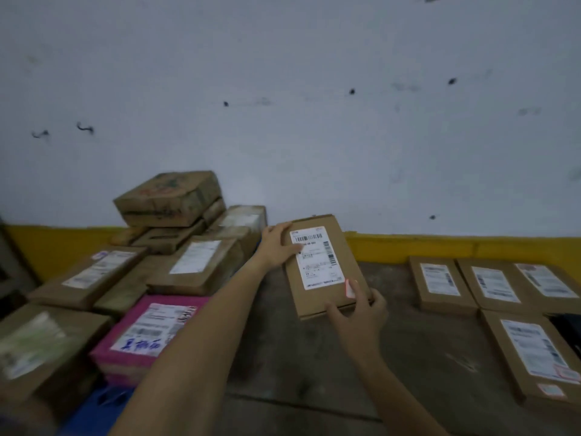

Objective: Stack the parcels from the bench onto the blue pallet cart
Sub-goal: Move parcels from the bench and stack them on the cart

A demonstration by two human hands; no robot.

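Note:
A flat brown parcel (327, 265) with a white label is held above the dark bench (393, 366), tilted slightly. My left hand (278, 248) grips its far left corner, thumb on the label. My right hand (358, 313) grips its near edge, fingers on top. On the left, several parcels are piled on the blue pallet cart (94, 407), among them a pink parcel (147, 335) and a stack of brown boxes (169, 199) against the wall. Several flat brown parcels (440, 284) lie on the bench at the right.
A white wall (314, 105) with a yellow band (440, 247) runs behind the bench and cart. A dark object (566, 328) sits at the far right edge between the parcels.

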